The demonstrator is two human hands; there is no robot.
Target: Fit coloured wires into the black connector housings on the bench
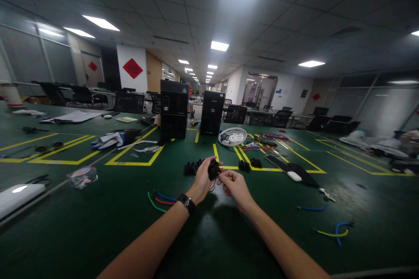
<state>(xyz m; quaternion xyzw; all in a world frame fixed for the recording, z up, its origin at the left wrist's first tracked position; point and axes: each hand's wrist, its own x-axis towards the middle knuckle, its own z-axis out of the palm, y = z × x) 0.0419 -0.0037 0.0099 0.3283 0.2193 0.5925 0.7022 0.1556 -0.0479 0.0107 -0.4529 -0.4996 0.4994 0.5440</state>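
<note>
My left hand [203, 178], with a black watch on its wrist, is closed around a small black plastic block [214, 169] above the green table. My right hand [233, 184] pinches thumb and forefinger together at the block's lower right edge. Something tiny with a brassy glint shows at those fingertips, too small to name. A pale red and white wire loop [212, 185] shows between the hands. More black blocks [190, 168] sit just behind my left hand, and two others [244, 165] lie beyond my right hand. Coloured wires [160, 200] lie left of my left wrist.
Two black computer towers [173, 109] [211, 112] stand at the back. Right of them are a white basket [232, 137] and a heap of wires [270, 140]. Short blue and yellow wires [337, 232] lie at right. Gloves [113, 138] and a clear box [83, 177] are at left.
</note>
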